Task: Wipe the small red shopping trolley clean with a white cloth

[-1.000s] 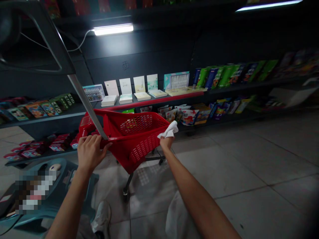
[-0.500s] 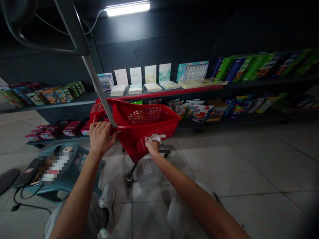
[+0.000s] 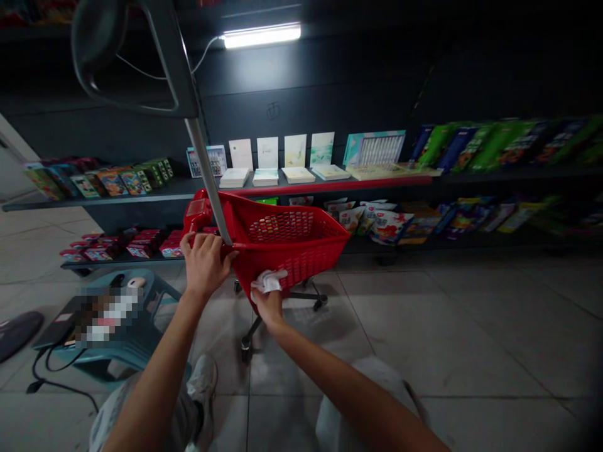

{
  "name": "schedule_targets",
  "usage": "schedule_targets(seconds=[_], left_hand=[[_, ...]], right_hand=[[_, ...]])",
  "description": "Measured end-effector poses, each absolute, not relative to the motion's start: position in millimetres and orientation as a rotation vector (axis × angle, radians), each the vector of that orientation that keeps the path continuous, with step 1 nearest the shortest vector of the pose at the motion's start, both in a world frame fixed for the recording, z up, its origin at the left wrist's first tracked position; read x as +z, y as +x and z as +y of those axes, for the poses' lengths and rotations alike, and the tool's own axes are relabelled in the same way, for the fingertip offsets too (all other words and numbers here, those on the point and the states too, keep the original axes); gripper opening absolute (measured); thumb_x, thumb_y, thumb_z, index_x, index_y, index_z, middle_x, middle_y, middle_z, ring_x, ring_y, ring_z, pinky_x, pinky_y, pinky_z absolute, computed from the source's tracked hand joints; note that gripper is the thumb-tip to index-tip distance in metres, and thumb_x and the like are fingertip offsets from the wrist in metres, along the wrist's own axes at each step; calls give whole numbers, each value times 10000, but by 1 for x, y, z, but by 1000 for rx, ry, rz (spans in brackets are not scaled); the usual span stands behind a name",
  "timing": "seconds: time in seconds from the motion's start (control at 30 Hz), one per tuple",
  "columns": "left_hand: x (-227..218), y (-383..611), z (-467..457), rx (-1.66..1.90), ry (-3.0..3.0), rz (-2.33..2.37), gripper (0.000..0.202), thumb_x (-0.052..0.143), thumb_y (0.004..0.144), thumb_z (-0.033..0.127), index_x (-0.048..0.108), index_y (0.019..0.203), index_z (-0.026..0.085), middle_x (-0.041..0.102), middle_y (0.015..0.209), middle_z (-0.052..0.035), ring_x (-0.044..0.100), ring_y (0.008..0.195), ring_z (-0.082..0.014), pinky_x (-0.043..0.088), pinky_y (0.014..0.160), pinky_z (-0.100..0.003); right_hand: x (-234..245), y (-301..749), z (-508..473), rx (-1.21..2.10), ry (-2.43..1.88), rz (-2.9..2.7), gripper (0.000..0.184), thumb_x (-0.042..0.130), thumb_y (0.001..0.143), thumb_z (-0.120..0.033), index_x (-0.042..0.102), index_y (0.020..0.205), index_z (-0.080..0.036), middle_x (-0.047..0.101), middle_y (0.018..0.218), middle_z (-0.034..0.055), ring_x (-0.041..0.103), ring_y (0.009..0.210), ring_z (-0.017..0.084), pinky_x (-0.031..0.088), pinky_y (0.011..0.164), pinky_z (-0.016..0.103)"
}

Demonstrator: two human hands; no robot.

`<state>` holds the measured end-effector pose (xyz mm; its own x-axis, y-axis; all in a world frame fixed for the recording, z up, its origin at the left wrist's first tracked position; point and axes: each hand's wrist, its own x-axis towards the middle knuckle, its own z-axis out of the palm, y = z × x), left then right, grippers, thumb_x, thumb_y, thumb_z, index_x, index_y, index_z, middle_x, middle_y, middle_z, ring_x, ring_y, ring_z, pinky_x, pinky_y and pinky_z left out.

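A red plastic shopping cart (image 3: 311, 254) with a perforated basket stands on small casters in front of me. My left hand (image 3: 206, 262) is closed over the cart's near left rim, beside the grey metal pole (image 3: 210, 179) that rises from it. Against the basket's near side wall, low and towards its left end, my right hand (image 3: 269, 306) presses a crumpled white cloth or tissue (image 3: 269, 281). Part of the right fingers is hidden by the cloth.
Behind the cart, a dark shelf (image 3: 282, 188) carries notebooks (image 3: 296, 174), boxes (image 3: 113, 182) and snack bags (image 3: 391, 225). A teal plastic stool (image 3: 141, 342) with things and a cable on it stands at left. Tiled floor (image 3: 447, 326) extends to the right.
My right hand has slid the cloth left and down along the basket's side. My left hand keeps its hold on the rim. The whole view has shifted slightly.
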<state>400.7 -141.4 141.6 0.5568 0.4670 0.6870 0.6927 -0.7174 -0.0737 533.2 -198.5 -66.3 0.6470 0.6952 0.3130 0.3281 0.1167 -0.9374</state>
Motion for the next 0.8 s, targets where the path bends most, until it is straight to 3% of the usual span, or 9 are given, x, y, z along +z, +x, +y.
schedule_targets(seconds=[0.17, 0.27, 0.47, 0.63, 0.8], left_hand=[[136, 405, -147, -1030, -2449, -1000, 164, 591, 921, 366, 641, 969, 217, 694, 1005, -112, 548, 1128, -342, 209, 1191, -595], [135, 406, -146, -1013, -2437, -1017, 188, 584, 934, 392, 645, 973, 219, 697, 1005, -111, 552, 1110, -338, 228, 1190, -592], [132, 401, -135, -1031, -2380, -1000, 217, 571, 951, 422, 641, 1006, 224, 695, 1046, -107, 550, 1151, -339, 209, 1226, -583], [128, 399, -130, -1032, -2367, -971, 233, 579, 946, 433, 640, 1044, 231, 693, 1092, -109, 531, 1204, -347, 197, 1237, -601], [122, 401, -126, -1079, -2358, -954, 273, 583, 940, 433, 630, 1127, 240, 673, 1201, -107, 493, 1288, -350, 106, 1267, -637]], right_hand=[[-14, 535, -205, 10, -1423, -1165, 376, 635, 897, -278, 645, 1260, -182, 611, 1360, 161, 598, 1279, 282, 476, 1134, 409], [-21, 549, -212, -93, -1472, -1395, 400, 659, 890, -211, 646, 1289, -189, 543, 1446, 158, 566, 1324, 292, 479, 1137, 408], [-68, 567, -218, -192, -1650, -1852, 376, 696, 855, -118, 678, 1222, -197, 623, 1318, 134, 560, 1248, 313, 527, 1052, 439], [-80, 573, -220, -312, -1645, -2074, 322, 606, 955, -145, 676, 1256, -236, 654, 1268, 107, 583, 1163, 266, 557, 940, 369], [-114, 571, -226, -187, -1748, -2224, 298, 594, 950, -107, 713, 1190, -238, 683, 1251, 81, 636, 1110, 232, 571, 875, 332]])
